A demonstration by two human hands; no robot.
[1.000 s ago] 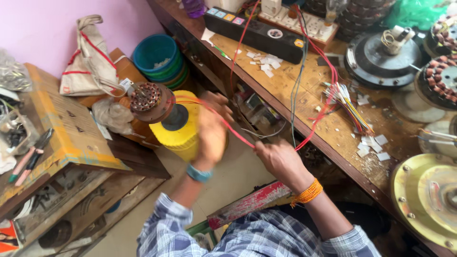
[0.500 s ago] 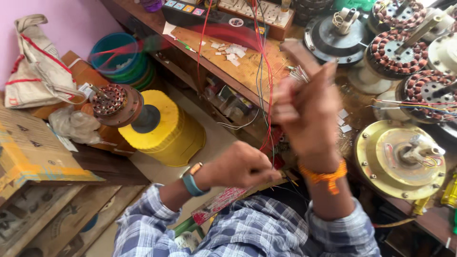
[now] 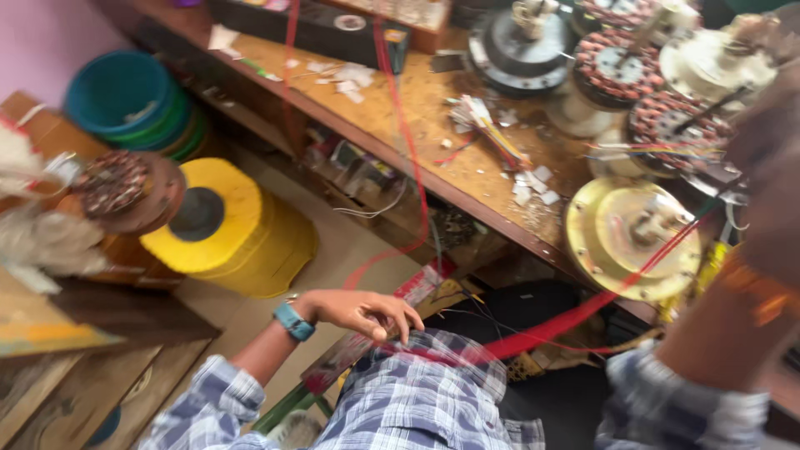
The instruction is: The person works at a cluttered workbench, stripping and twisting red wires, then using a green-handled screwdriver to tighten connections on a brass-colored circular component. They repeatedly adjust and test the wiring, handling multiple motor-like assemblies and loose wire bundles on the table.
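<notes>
- You are sitting at a cluttered wooden workbench [image 3: 392, 108], drawing a long red wire [image 3: 575, 312] across your lap.
- Your left hand [image 3: 362, 311] is resting low over your checked shirt [image 3: 417, 400], fingers loosely curled around the wire's near end — the blur is hiding how firm the pinch is.
- Your right hand [image 3: 771, 158] is lifting high at the frame's right edge, blurred; whether its fingers are closing on the wire cannot be told.
- The wire is running taut from lap to raised arm, with a second strand climbing toward the black box [image 3: 308, 29] at the back of the bench.
- The step in hand looks like pulling out a length of wire — the next move is calling for steady tension, keeping the strand clear of the brass-coloured motor cover [image 3: 633, 237] and the copper-wound motor cores [image 3: 675, 125].
- A yellow spool [image 3: 233, 229] is standing on the floor, well apart.
</notes>
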